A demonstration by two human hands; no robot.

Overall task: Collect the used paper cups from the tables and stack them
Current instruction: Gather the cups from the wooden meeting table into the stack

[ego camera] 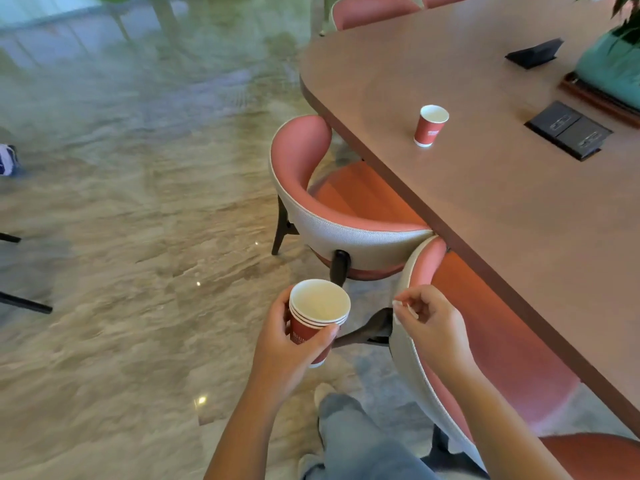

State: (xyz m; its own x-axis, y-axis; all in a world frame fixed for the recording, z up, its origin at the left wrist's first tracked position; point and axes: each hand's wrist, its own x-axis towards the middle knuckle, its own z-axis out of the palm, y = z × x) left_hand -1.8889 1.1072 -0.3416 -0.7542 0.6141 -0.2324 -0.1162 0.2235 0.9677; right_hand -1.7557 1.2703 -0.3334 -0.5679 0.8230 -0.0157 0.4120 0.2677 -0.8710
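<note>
at far left, polished stone floor (121, 237), blurred, with a shoe (7, 160) at the frame border. toward the middle, grips the stack of cups (317, 318) in the left hand (291, 348), fingers and thumb curled round the red wall, mouths up. probably held so to let one more cup drop straight in. behind it, a pink chair (339, 216) tucked under the long edge of the table (467, 220). then the right hand (431, 323), fingers loosely curled and holding nothing, above the back of the near chair (485, 341). free, it seems, for the next pick. further right, a single cup (430, 125) upright on the table, a little in from the long edge, toward the rounded corner, well apart from both hands and not yet collected. past it, a black socket panel (568, 129) sunk in the top, a black box (533, 53), and a green planter (609, 74) at the right border.
</note>
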